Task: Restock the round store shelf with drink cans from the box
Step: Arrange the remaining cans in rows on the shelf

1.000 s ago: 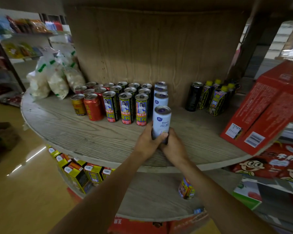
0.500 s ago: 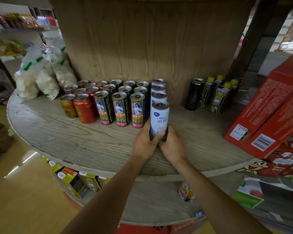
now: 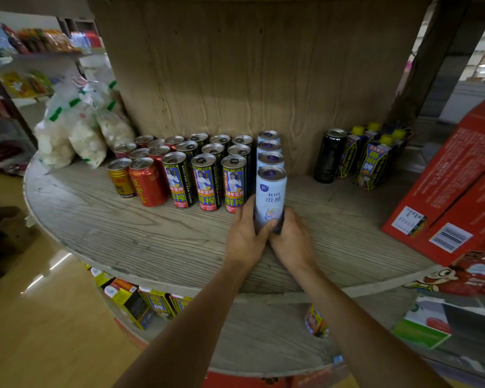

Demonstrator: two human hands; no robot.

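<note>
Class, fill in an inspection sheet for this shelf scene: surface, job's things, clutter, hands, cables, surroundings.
Surface: round wooden shelf.
Job's things: pale blue can upright, fronting a row of three like cans.
Clutter: white bags, red can, gold can, black-and-green cans, black can, yellow-capped cartons, tilted red box.
Hands: left hand and right hand both grip the pale blue can.
Cables: nothing seen.
Surroundings: lower tier; store racks at left.
</note>
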